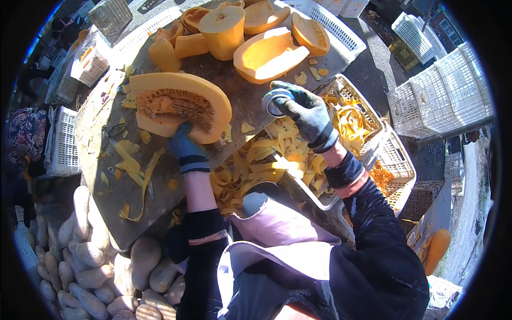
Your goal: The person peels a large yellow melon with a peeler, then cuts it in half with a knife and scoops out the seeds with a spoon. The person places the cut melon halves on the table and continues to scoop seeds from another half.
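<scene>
My gloved left hand (187, 146) grips the lower edge of a peeled pumpkin half (218, 108), whose cut face with stringy pulp and seeds faces up. To its right, my gloved right hand (306, 112) holds a round metal ring-shaped scraper (277, 103) above the table's edge, apart from the pumpkin half. Peeled, cut pumpkin pieces lie at the table's far side, among them a thick upright chunk (222, 34) and a hollowed half (266, 56). Strips of peel (130, 158) are scattered on the dark table (160, 200) left of my left hand.
Plastic crates with peelings (348, 120) and orange pulp (380, 176) stand at the right, beside my right arm. More peelings (236, 176) lie before my lap. Unpeeled pumpkins (88, 276) are heaped at lower left. White crates (444, 92) are stacked far right. A person (28, 134) is at the far left.
</scene>
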